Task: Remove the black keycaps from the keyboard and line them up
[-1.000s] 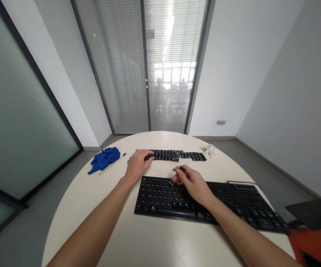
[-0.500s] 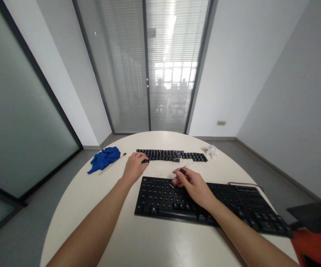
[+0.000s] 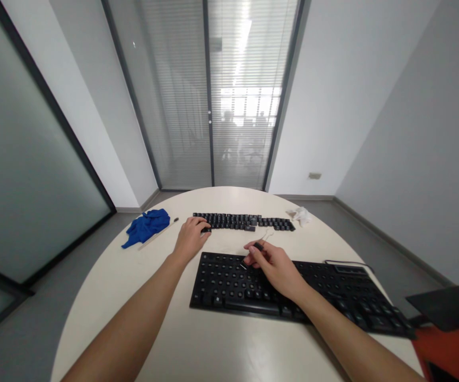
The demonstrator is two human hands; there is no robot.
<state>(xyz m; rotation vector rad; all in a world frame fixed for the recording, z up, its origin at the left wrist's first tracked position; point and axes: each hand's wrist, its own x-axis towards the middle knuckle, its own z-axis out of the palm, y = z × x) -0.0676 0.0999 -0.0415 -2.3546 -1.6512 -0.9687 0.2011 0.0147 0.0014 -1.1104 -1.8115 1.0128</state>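
Note:
My left hand [image 3: 191, 233] is at the left end of the rows of loose black keycaps [image 3: 229, 221], its thumb and fingers closed around one dark keycap [image 3: 206, 229]. My right hand [image 3: 275, 265] grips a small black-handled tool with a wire end, which looks like a keycap puller [image 3: 258, 246]. Its wire tip is low over the black keyboard [image 3: 249, 305], near the upper left part. Many key positions on that keyboard are bare, while some keys are in place along the bottom and at the right. My right hand and forearm hide the keyboard's middle.
A crumpled blue cloth [image 3: 147, 225] and a thin brush [image 3: 157, 235] lie at the left of the round white table [image 3: 133, 281]. White crumpled tissue [image 3: 301, 215] is at the back right. The keyboard cable [image 3: 348, 262] curls behind it. A red and black chair [image 3: 448, 339] stands at the right.
The whole view has shifted slightly. Both hands keep nearly the same place and grip, with the tool's wire end still low over the keyboard.

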